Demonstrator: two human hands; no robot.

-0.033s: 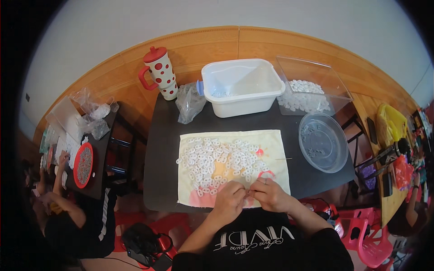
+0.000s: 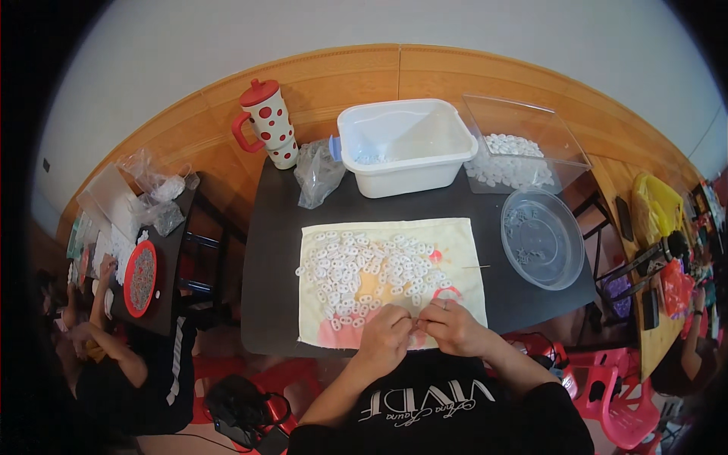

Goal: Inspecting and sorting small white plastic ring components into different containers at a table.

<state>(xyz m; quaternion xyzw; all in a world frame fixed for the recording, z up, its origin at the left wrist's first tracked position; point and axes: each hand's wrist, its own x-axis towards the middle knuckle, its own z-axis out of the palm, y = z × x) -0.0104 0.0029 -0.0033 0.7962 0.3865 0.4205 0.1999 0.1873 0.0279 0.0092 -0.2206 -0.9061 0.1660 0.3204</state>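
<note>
Over the near edge of a pale yellow cloth (image 2: 464,303), my left hand (image 2: 385,335) and my right hand (image 2: 457,327) meet fingertip to fingertip. Both are closed in a pinch around something tiny, mostly hidden by the fingers and too small to name. Many small white plastic pieces with two holes each (image 2: 341,265) lie spread over the cloth just beyond my hands, some overlapping. A thin needle-like rod (image 2: 476,267) rests across the cloth's right edge.
A white tub (image 2: 413,180) with small bits inside stands at the back. Beside it are a clear box of white pieces (image 2: 512,163), a round clear tray (image 2: 557,258), a crumpled plastic bag (image 2: 318,174) and a spotted tumbler (image 2: 269,125). Another person works at the left table, near a red tray (image 2: 130,292).
</note>
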